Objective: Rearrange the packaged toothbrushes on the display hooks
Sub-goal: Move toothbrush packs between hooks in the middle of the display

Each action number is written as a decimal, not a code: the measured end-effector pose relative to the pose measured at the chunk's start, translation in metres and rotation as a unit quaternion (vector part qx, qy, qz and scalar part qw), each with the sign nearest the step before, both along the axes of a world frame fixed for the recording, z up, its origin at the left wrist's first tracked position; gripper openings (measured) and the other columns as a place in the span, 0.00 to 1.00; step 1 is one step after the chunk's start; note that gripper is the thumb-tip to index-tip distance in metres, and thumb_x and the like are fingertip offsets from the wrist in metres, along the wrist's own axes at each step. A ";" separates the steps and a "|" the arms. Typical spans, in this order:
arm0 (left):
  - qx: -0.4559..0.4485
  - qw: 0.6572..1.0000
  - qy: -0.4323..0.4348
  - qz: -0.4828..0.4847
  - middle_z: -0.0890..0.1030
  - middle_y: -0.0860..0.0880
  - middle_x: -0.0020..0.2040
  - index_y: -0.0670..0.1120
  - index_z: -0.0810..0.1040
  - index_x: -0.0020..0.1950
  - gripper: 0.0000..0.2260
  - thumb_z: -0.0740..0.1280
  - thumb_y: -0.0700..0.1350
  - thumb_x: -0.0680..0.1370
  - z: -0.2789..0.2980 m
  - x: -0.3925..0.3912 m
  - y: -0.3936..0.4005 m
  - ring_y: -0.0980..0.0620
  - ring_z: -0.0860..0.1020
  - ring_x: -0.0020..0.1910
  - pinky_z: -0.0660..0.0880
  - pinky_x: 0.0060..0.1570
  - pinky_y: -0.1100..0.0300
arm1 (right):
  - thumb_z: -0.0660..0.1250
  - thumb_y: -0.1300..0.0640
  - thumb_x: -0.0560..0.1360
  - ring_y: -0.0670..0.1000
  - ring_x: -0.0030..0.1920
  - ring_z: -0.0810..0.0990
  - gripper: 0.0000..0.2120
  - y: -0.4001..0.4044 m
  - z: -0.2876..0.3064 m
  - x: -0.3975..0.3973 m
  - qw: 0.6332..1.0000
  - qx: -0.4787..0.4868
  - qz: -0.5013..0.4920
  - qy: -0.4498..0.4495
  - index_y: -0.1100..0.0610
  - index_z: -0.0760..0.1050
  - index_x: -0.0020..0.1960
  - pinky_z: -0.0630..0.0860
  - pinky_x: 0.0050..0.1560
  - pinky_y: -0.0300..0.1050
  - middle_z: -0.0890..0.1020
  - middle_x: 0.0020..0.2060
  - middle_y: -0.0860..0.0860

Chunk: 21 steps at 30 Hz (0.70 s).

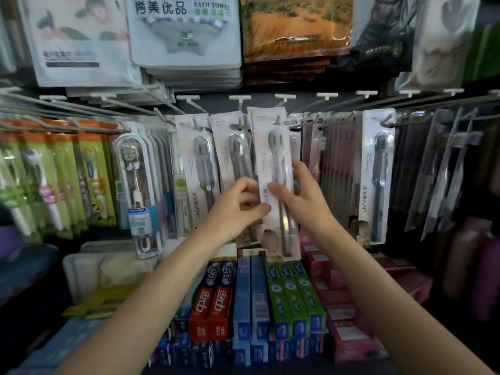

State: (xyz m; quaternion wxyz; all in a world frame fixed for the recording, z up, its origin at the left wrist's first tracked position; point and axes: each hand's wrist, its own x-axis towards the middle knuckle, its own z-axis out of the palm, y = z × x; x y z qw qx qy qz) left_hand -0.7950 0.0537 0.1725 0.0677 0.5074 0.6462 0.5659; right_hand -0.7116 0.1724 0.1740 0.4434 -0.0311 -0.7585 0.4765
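This is a shop aisle for bathroom goods. Rows of packaged toothbrushes (376,174) hang from metal display hooks (305,105), bagged bath towels (186,31) hang above them, and boxed toothpaste (292,293) lies stacked in colour-sorted rows on the shelf below.

toothbrush wall, top to bottom

bath towel packs (186,36) hang in the top row. below them, packaged toothbrushes (197,169) hang on display hooks (194,123). the left hand (238,207) and right hand (303,193) hold one pack (273,169) between them at centre. toothpaste boxes (270,299) lie under the hooks.
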 end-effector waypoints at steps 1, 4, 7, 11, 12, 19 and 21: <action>-0.005 1.000 0.010 -0.003 0.81 0.55 0.47 0.48 0.73 0.55 0.11 0.68 0.42 0.74 0.001 0.001 -0.001 0.66 0.79 0.44 0.74 0.42 0.74 | 0.64 0.61 0.76 0.39 0.53 0.78 0.20 0.002 0.002 0.004 1.000 0.000 0.014 0.009 0.52 0.64 0.66 0.76 0.54 0.36 0.77 0.55 0.46; 0.007 1.000 -0.018 -0.023 0.81 0.54 0.50 0.50 0.72 0.57 0.14 0.68 0.42 0.74 0.005 0.005 -0.001 0.59 0.80 0.49 0.77 0.50 0.63 | 0.63 0.65 0.76 0.44 0.50 0.81 0.22 0.012 0.007 0.020 0.998 -0.004 0.065 0.002 0.47 0.65 0.65 0.79 0.49 0.40 0.79 0.54 0.46; 0.038 0.996 -0.067 -0.038 0.80 0.52 0.51 0.49 0.71 0.61 0.15 0.67 0.44 0.75 0.016 0.011 0.004 0.55 0.80 0.51 0.78 0.51 0.59 | 0.63 0.63 0.76 0.47 0.50 0.81 0.23 0.023 0.014 0.032 0.995 0.025 0.088 -0.041 0.49 0.65 0.68 0.79 0.47 0.42 0.79 0.54 0.49; 0.061 0.990 -0.121 -0.036 0.81 0.46 0.51 0.40 0.72 0.59 0.14 0.66 0.43 0.76 0.031 0.021 0.018 0.52 0.82 0.48 0.79 0.48 0.60 | 0.62 0.61 0.76 0.37 0.45 0.77 0.22 0.027 0.031 0.049 0.982 0.158 0.043 -0.093 0.44 0.63 0.66 0.74 0.44 0.31 0.76 0.49 0.44; 0.058 0.988 -0.136 -0.039 0.81 0.45 0.51 0.39 0.71 0.59 0.14 0.66 0.43 0.76 0.032 0.022 0.023 0.51 0.82 0.48 0.79 0.49 0.59 | 0.62 0.60 0.77 0.35 0.45 0.74 0.22 0.027 0.035 0.052 0.972 0.210 0.010 -0.105 0.42 0.62 0.65 0.72 0.45 0.30 0.73 0.48 0.43; 0.084 0.957 -0.249 -0.127 0.82 0.45 0.45 0.38 0.69 0.62 0.16 0.66 0.40 0.76 0.032 0.030 0.028 0.51 0.82 0.43 0.79 0.45 0.61 | 0.60 0.51 0.77 0.36 0.47 0.71 0.15 0.018 0.051 0.067 0.929 0.343 -0.058 -0.126 0.40 0.62 0.60 0.67 0.45 0.24 0.71 0.46 0.44; 0.083 0.952 -0.256 -0.147 0.83 0.45 0.44 0.38 0.70 0.61 0.16 0.66 0.41 0.76 0.036 0.028 0.024 0.50 0.82 0.44 0.79 0.46 0.60 | 0.59 0.53 0.77 0.39 0.43 0.76 0.11 0.012 0.054 0.070 0.955 0.273 0.005 -0.116 0.40 0.66 0.57 0.73 0.42 0.28 0.75 0.46 0.48</action>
